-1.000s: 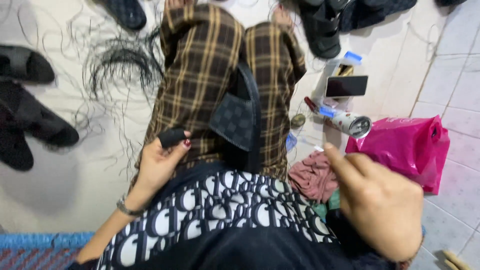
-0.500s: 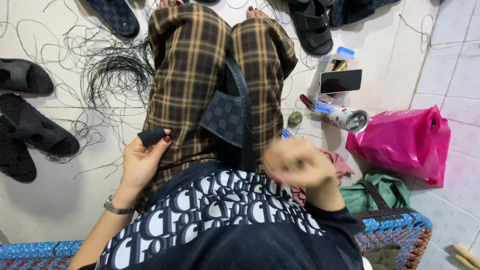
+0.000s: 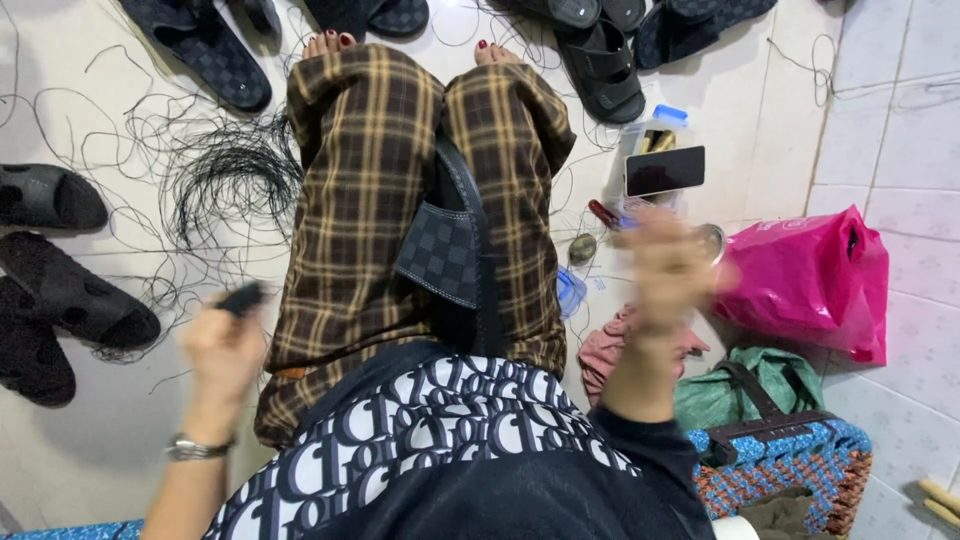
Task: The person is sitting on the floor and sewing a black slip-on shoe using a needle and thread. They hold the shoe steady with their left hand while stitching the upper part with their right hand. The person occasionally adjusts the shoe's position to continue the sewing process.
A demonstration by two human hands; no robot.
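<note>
The left hand (image 3: 222, 345) is blurry and pinches a small black thing (image 3: 241, 298) beside the knee. The right hand (image 3: 668, 268) is too blurry to tell its grip; a dark sandal (image 3: 445, 250) rests on the lap

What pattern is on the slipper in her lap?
A grey checkered pattern on the slipper, clearest in the head view.
</note>
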